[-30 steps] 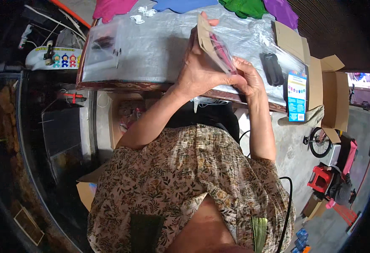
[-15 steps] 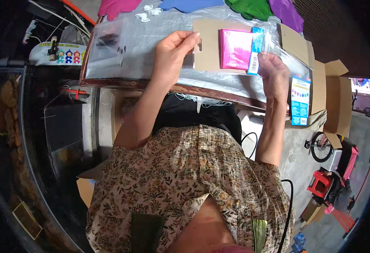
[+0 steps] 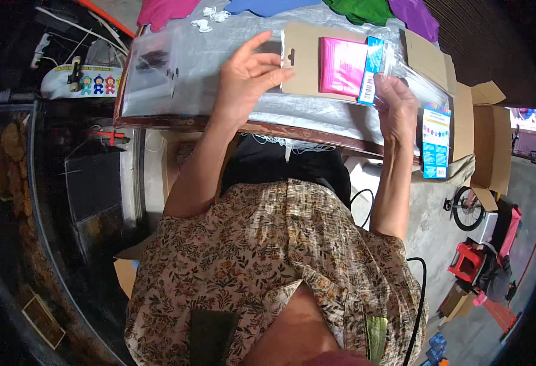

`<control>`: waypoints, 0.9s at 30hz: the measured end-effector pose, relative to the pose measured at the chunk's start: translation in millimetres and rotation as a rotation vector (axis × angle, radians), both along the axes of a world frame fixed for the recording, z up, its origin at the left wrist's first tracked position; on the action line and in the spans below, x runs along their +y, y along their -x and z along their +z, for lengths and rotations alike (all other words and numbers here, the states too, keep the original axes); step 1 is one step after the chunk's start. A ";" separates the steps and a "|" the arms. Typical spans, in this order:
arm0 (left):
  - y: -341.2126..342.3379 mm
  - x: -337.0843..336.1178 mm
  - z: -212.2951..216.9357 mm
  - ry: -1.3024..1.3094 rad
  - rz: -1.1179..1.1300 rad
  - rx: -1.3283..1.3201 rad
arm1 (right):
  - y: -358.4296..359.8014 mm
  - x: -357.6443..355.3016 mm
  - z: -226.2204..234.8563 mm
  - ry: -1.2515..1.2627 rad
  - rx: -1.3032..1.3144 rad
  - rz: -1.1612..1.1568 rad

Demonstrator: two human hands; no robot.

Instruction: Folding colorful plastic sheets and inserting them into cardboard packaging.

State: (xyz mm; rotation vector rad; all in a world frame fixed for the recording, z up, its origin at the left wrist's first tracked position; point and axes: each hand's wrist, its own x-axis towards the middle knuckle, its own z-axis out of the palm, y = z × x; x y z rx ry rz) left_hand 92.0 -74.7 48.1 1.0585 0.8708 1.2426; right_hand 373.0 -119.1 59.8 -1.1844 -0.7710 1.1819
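Note:
My left hand (image 3: 248, 76) pinches the left edge of a brown cardboard hang card (image 3: 303, 61) that carries a pink packet (image 3: 341, 66) and a blue label strip (image 3: 372, 70). My right hand (image 3: 396, 107) grips the card's right end, where a clear plastic sleeve (image 3: 411, 73) covers it. The card is held flat above the table (image 3: 219, 119), which is covered in clear plastic sheeting.
A clear bag with dark items (image 3: 152, 67) lies at the table's left. Open cardboard boxes (image 3: 475, 134) and a blue printed card (image 3: 436, 143) sit at the right. Coloured fabric pieces (image 3: 365, 9) line the far edge. A red toy (image 3: 466, 262) stands on the floor.
The card, held upright and close between both hands a second ago, has been turned flat and face up. My hands have spread apart to its two ends.

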 end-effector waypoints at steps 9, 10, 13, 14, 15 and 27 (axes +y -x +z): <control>-0.8 -2.3 1.5 -0.083 -0.083 0.142 | 2.9 -1.1 -1.8 0.004 -0.081 -0.022; -1.3 -2.8 2.2 -0.093 -0.080 0.109 | 1.2 -0.7 -1.9 0.005 -0.082 -0.023; -1.2 -0.1 0.7 -0.149 -0.094 0.094 | -2.3 -0.4 -2.1 -0.016 -0.056 -0.009; -0.9 3.0 -0.7 -0.196 -0.112 0.112 | -3.2 -0.7 -1.9 -0.015 -0.057 -0.008; -0.4 5.4 -1.8 -0.243 -0.130 0.131 | -4.0 -0.9 -1.5 -0.008 -0.058 -0.010; 7.4 8.5 -9.9 -0.156 -0.297 0.093 | -2.1 0.7 -1.3 -0.032 0.051 0.019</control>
